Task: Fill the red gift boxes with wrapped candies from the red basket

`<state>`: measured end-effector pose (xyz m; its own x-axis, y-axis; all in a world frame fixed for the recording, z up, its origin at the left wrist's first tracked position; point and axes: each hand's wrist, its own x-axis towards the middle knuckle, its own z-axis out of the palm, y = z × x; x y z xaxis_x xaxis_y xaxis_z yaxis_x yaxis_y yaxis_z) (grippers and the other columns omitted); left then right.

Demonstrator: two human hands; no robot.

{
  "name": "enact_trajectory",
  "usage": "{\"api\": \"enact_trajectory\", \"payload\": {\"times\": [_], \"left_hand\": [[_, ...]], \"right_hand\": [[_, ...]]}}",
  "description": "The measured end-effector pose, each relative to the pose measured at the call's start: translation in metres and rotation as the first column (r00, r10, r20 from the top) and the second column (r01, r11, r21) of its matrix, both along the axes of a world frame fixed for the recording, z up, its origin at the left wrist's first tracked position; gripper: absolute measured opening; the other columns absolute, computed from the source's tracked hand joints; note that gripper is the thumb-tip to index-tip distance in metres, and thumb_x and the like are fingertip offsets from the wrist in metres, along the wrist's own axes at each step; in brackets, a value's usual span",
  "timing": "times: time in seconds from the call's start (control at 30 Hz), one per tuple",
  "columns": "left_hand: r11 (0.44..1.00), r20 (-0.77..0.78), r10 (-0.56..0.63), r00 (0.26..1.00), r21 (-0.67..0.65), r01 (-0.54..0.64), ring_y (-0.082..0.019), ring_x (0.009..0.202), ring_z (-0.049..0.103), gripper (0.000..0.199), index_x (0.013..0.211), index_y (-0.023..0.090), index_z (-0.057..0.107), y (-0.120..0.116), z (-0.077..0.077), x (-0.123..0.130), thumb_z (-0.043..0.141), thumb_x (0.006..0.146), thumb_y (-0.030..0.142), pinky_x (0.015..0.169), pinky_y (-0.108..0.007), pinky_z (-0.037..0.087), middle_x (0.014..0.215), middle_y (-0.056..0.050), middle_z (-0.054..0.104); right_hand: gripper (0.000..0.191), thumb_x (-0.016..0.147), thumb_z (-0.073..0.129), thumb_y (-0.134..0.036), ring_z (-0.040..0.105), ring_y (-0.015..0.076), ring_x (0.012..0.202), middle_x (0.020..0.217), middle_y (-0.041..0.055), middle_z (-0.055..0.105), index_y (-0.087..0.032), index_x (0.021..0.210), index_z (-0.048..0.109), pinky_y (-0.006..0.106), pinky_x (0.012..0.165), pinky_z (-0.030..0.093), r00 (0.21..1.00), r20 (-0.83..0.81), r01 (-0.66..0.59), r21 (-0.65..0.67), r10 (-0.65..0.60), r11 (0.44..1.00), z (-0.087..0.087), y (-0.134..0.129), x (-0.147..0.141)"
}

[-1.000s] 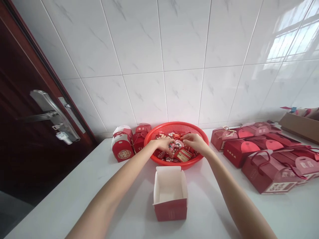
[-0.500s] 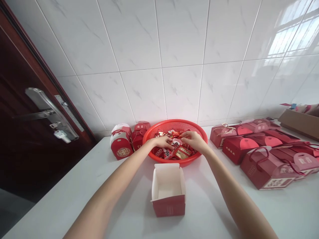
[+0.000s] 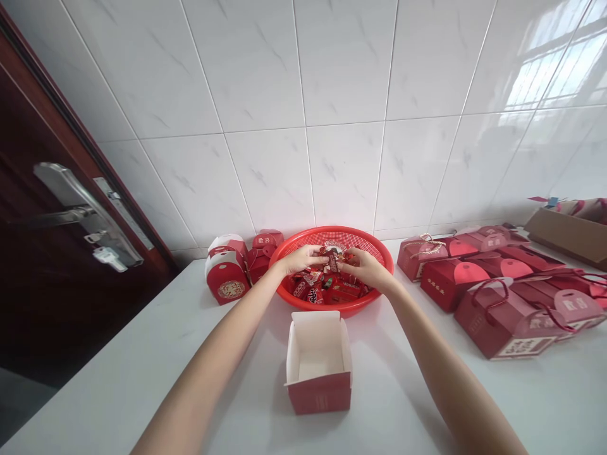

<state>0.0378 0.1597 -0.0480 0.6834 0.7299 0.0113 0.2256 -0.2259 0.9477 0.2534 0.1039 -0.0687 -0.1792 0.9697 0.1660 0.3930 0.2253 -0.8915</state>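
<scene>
Partly hidden: packet (image 3: 334, 258) between left hand (image 3: 298, 259), right hand (image 3: 367, 268).

My fingers (image 3: 353, 268) covered most of the red wrapped packet (image 3: 334, 258) above the red plastic basket (image 3: 360, 239), so I couldn't tell which hand gripped it. The print on the sweets (image 3: 327, 292) was too small to read. The picture's right edge cut off the cardboard carton (image 3: 564, 235) and the gift boxes (image 3: 581, 303) on the desk (image 3: 142, 341).
</scene>
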Motion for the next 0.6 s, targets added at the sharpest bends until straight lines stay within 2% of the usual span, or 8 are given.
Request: {"api": "enact_trajectory", "payload": {"times": [0.17, 0.37, 0.5, 0.6], "left_hand": [[0.998, 0.032, 0.019, 0.999, -0.055, -0.017, -0.021, 0.082, 0.070, 0.051, 0.111, 0.014, 0.071, 0.001, -0.003, -0.001, 0.084, 0.074, 0.046, 0.082, -0.038, 0.056, 0.096, -0.008, 0.075], [0.986, 0.070, 0.168, 0.983, -0.032, -0.166, -0.021, 0.095, 0.069, 0.059, 0.121, 0.016, 0.068, 0.010, -0.009, -0.006, 0.090, 0.067, 0.026, 0.092, -0.037, 0.053, 0.100, -0.008, 0.074], [0.977, 0.059, 0.210, 0.976, -0.035, -0.209, -0.020, 0.086, 0.071, 0.054, 0.121, 0.015, 0.069, 0.011, -0.009, -0.007, 0.084, 0.070, 0.018, 0.087, -0.037, 0.055, 0.092, -0.008, 0.076], [0.968, 0.062, 0.250, 0.966, -0.012, -0.250, -0.020, 0.079, 0.071, 0.045, 0.114, 0.015, 0.072, 0.011, -0.009, -0.007, 0.081, 0.070, 0.016, 0.084, -0.037, 0.056, 0.087, -0.006, 0.077]], "right_hand": [[0.022, 0.078, 0.072, -0.032, 0.069, 0.0208, 0.074, 0.076, 0.0008, 0.071, -0.020, 0.093, 0.061, 0.030, 0.064, 0.054, 0.994, -0.080, -0.078, -0.019, 0.076, 0.997, 0.003, -0.003, 0.000], [0.025, 0.077, 0.074, -0.034, 0.068, 0.0207, 0.070, 0.073, 0.0015, 0.071, -0.019, 0.093, 0.062, 0.030, 0.062, 0.054, 0.993, -0.116, -0.027, -0.003, 0.027, 1.000, 0.001, -0.001, 0.002], [0.023, 0.076, 0.073, -0.031, 0.068, 0.0199, 0.070, 0.074, 0.0011, 0.070, -0.019, 0.094, 0.063, 0.029, 0.062, 0.054, 0.994, -0.110, 0.004, 0.001, -0.004, 1.000, 0.000, 0.000, 0.001], [0.022, 0.075, 0.073, -0.029, 0.067, 0.0198, 0.069, 0.070, -0.0004, 0.069, -0.020, 0.091, 0.063, 0.029, 0.061, 0.053, 0.995, -0.089, 0.036, -0.002, -0.036, 0.999, -0.002, 0.001, 0.001]]}}
